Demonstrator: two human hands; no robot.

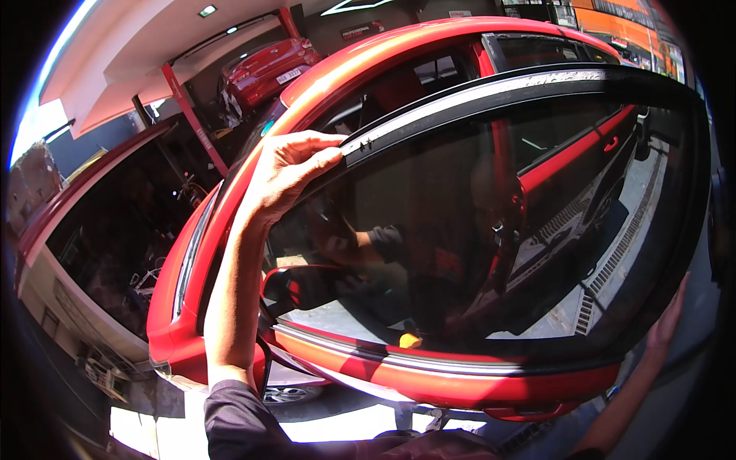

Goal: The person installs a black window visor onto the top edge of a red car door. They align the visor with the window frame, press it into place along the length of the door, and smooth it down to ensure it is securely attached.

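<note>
A red car door [475, 383] stands open in front of me, its dark glass [399, 207] reflecting an arm. Along the top of its black window frame [694, 169] runs a black strip [475, 96] with a pale, worn-looking band. My left hand [295, 165] pinches the front end of this strip between thumb and fingers. Low at the rear edge of the frame, my right hand [668, 318] rests against it with the fingers pointing up; their tips are partly hidden. A small orange-yellow object [410, 340] shows at the lower edge of the glass.
Behind the door is the red car body [383, 42], with its rear door [575, 149] also open. The side mirror [299, 287] sits below my left forearm. Another red car [268, 73] stands beside a red lift post [195, 119]. A floor grate [621, 253] shows through the glass.
</note>
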